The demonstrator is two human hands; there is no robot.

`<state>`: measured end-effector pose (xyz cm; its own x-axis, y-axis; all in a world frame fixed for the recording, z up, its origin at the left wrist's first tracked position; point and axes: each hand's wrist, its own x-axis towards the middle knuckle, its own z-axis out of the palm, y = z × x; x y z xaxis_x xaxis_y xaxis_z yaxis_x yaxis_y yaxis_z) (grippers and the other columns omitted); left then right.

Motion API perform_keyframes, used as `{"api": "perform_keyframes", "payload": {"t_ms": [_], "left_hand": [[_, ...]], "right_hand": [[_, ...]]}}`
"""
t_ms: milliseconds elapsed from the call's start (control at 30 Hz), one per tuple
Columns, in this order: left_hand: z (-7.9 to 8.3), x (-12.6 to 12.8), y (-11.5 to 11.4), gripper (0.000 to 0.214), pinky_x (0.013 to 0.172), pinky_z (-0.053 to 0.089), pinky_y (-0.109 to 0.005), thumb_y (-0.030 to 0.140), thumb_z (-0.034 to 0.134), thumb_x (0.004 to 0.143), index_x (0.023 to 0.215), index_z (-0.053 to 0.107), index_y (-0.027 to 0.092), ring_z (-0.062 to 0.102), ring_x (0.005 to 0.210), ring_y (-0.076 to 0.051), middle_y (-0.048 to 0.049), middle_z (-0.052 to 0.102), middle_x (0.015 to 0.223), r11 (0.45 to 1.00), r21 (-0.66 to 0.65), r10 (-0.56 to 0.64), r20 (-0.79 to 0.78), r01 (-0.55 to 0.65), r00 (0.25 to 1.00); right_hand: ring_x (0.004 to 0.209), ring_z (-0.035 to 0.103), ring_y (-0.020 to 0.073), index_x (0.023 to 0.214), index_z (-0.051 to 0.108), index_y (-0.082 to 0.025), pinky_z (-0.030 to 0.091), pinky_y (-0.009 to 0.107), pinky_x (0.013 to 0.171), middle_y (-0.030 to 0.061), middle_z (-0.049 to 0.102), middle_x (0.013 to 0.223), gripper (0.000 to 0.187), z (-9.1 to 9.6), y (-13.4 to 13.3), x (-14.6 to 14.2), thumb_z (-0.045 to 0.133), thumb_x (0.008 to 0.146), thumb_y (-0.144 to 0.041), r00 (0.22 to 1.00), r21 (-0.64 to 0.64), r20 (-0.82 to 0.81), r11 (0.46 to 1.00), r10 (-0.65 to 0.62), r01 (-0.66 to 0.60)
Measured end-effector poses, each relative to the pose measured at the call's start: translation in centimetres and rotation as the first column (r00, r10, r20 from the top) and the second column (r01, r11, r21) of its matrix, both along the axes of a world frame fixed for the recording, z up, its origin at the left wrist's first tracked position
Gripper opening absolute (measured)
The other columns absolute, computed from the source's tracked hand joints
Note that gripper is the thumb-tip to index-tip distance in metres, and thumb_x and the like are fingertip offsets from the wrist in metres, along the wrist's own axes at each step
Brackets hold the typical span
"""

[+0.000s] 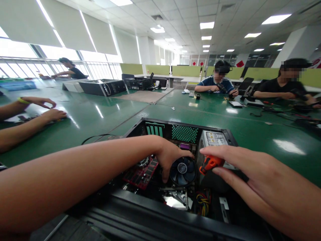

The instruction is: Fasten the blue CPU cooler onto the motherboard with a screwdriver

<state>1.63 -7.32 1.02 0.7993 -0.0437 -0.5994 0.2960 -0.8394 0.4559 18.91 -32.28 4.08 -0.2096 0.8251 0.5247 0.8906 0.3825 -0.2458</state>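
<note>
An open black computer case [175,124] lies on the green table in front of me. My left hand [168,157] reaches into it and grips the round black cooler fan [183,171] at its left rim. My right hand [240,167] is closed on an orange-and-black screwdriver handle [210,163], held just right of the fan, over the silver power supply [213,139]. A red expansion card [141,174] lies left of the fan. Coloured wires [203,202] run along the case floor.
Another person's two forearms [27,115] rest on the table at the left. Two people sit at the far right with tools and parts [250,102]. Other computer cases [102,87] stand at the back left, where another person stands. The green table [82,117] stretches between.
</note>
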Motion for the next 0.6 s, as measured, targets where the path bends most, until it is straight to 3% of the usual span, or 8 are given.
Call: {"api": "perform_keyframes", "payload": {"t_ms": [133,233,400,500,600], "left_hand": [[-0.2,-0.2,0.2,0.145,0.131,0.054,-0.051,0.028,0.105,0.047,0.177,0.041,0.018,0.068,0.153,-0.046,-0.0196,0.072,0.164,1.0,-0.025,0.016,0.004,-0.015,1.0],[-0.2,-0.3,0.3,0.148,0.129,0.056,-0.051,0.032,0.104,0.047,0.179,0.038,0.018,0.068,0.153,-0.046,-0.0197,0.07,0.166,0.999,-0.03,0.015,0.012,-0.015,1.0],[-0.4,-0.4,0.6,0.149,0.133,0.052,-0.054,0.038,0.104,0.047,0.179,0.04,0.014,0.063,0.158,-0.049,-0.0234,0.065,0.172,1.0,0.013,-0.013,0.023,0.013,1.0],[-0.5,-0.5,0.7,0.151,0.134,0.05,-0.055,0.04,0.104,0.048,0.181,0.037,0.015,0.061,0.16,-0.049,-0.0237,0.063,0.175,0.999,0.035,-0.021,0.003,0.021,1.0],[-0.4,-0.6,0.6,0.155,0.136,0.048,-0.053,0.04,0.104,0.047,0.183,0.033,0.013,0.057,0.164,-0.048,-0.0256,0.058,0.178,0.999,0.035,-0.019,-0.003,0.019,1.0]], "right_hand": [[0.097,0.093,0.0278,0.138,0.079,-0.03,0.076,0.036,0.087,0.0065,0.094,0.114,0.027,-0.5,-0.2,0.1,0.065,0.116,-0.032,1.0,-0.006,-0.004,1.0,-0.001,0.001],[0.103,0.092,0.0322,0.141,0.081,-0.032,0.076,0.04,0.088,0.0078,0.094,0.113,0.032,-2.2,-1.6,0.7,0.074,0.111,-0.042,1.0,-0.018,-0.024,1.0,-0.016,0.015],[0.105,0.091,0.0313,0.137,0.083,-0.033,0.075,0.039,0.09,0.0069,0.093,0.112,0.03,-4.6,-2.8,0.4,0.077,0.111,-0.044,0.997,-0.027,-0.066,0.999,0.025,-0.027],[0.107,0.091,0.0297,0.138,0.082,-0.033,0.075,0.037,0.092,0.0057,0.093,0.116,0.028,-3.5,-1.5,-1.2,0.075,0.111,-0.037,0.993,-0.023,-0.088,0.997,0.077,-0.079],[0.11,0.09,0.0176,0.143,0.07,-0.037,0.07,0.025,0.097,-0.0037,0.092,0.125,0.027,-1.6,0.1,-2.8,0.06,0.12,-0.027,0.985,-0.02,-0.063,0.986,0.163,-0.165]]}}
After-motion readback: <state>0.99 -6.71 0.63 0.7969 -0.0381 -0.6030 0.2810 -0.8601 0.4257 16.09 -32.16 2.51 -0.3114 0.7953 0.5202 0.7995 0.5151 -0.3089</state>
